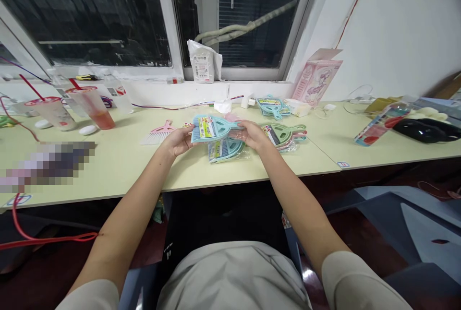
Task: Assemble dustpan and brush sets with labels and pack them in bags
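Note:
A light blue dustpan and brush set (216, 128) with a yellow-green label is held up between both hands, its bristle end to the left. My left hand (179, 141) grips that bristle end, fingers closed on it. My right hand (253, 134) is closed around the handle end. Just below lies another blue set (226, 150) in clear plastic on the table. To the right is a pile topped by a green dustpan set (283, 133), with pink handles under it. A pink brush with white bristles (161, 132) rests left of my left hand.
More blue dustpan sets (272, 105) lie at the back. Two drink cups with red straws (94, 107) stand at the left. A pink box (317, 78), a bottle (382, 123) and a black glossy object (427, 130) are on the right. The table's front edge (216, 186) runs before me.

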`<state>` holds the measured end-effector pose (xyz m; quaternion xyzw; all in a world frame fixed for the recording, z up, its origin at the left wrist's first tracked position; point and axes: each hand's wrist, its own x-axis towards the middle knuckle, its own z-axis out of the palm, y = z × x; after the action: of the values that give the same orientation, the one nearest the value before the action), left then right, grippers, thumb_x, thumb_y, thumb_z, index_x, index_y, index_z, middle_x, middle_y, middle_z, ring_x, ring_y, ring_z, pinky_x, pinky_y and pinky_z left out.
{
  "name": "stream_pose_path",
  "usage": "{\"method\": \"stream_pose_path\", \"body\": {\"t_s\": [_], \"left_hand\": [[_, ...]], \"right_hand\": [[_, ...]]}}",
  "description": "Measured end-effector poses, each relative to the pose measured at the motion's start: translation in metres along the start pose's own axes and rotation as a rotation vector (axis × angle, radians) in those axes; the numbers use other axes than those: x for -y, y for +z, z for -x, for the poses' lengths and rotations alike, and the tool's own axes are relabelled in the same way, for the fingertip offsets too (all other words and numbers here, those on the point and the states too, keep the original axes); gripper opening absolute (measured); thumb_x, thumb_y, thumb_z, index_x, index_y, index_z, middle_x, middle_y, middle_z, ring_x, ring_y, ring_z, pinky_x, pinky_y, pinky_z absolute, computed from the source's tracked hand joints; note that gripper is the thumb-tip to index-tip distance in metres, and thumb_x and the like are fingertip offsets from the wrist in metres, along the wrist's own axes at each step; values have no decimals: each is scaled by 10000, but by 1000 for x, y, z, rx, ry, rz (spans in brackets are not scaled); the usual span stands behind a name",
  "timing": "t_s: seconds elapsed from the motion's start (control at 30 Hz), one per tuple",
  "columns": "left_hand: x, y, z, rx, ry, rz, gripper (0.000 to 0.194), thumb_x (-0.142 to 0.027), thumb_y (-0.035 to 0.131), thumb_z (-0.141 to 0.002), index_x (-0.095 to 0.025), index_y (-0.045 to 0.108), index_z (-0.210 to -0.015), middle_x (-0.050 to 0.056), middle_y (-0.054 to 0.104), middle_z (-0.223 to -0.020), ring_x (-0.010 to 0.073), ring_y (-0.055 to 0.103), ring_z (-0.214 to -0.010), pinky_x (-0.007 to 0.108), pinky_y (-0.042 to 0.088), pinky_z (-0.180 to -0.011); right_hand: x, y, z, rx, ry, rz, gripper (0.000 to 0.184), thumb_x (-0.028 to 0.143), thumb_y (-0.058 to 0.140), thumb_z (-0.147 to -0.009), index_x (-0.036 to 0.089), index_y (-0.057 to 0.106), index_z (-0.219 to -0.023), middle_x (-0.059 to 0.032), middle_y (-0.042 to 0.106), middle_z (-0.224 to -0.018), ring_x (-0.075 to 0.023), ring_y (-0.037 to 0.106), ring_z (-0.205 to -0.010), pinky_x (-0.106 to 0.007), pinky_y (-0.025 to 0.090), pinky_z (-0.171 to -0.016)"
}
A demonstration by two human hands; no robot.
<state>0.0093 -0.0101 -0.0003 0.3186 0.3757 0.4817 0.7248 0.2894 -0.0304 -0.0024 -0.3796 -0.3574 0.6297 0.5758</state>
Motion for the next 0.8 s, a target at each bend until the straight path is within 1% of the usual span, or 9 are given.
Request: {"method": "stream_pose_path", "body": {"t_s": [0.13, 0.23, 0.3, 0.43, 0.6, 0.7, 0.8], "left_hand": [[3, -4, -7, -2, 33, 13, 268, -82, 584, -979, -104, 679, -1229, 139, 799, -953, 230, 804, -820, 332, 698, -761], [5, -7, -12, -9, 62, -11, 317, -76, 650, -935, -106, 693, -1248, 138, 806, -971, 239, 807, -848, 342, 695, -797], [6, -8, -14, 2, 73, -39, 324, -83, 691, -907, -99, 711, -1231, 143, 810, -972, 251, 808, -866, 353, 691, -814], [7, -9, -15, 44, 84, -81, 241, -58, 679, -896, -65, 749, -1127, 161, 811, -958, 254, 802, -882, 332, 676, -806], [8, -9, -15, 40, 83, -84, 158, -40, 646, -911, -54, 760, -1020, 162, 806, -924, 229, 792, -840, 303, 661, -765], [8, -10, -16, 31, 83, -80, 157, -22, 652, -896, -58, 758, -1005, 155, 803, -917, 217, 787, -817, 299, 659, -756], [9, -12, -19, 21, 89, -79, 174, -27, 687, -866, -74, 761, -1016, 146, 802, -912, 222, 785, -807, 304, 657, -734]], "right_hand": [[-2, 0, -2, 8, -8, 27, 139, 54, 570, -892, 167, 627, -950, -74, 793, -853, -213, 786, -774, -384, 693, -772], [0, -1, -2, 20, -21, 76, 129, 82, 577, -900, 161, 642, -979, -81, 796, -871, -221, 789, -773, -364, 686, -719], [2, -2, -1, 25, -34, 118, 125, 96, 579, -900, 157, 648, -984, -88, 797, -875, -237, 795, -771, -373, 681, -697], [7, -2, 1, 41, -69, 178, 139, 102, 563, -892, 160, 653, -980, -94, 799, -878, -271, 805, -801, -406, 678, -690], [9, -2, 5, 68, -59, 212, 148, 104, 595, -876, 175, 650, -994, -84, 797, -882, -287, 806, -812, -420, 674, -695], [9, -1, 8, 56, -37, 227, 116, 139, 615, -912, 177, 654, -1014, -85, 797, -902, -271, 801, -815, -418, 677, -714], [10, 1, 10, 56, -27, 216, 101, 218, 593, -986, 172, 657, -1050, -100, 800, -970, -262, 799, -818, -421, 679, -711]]}}
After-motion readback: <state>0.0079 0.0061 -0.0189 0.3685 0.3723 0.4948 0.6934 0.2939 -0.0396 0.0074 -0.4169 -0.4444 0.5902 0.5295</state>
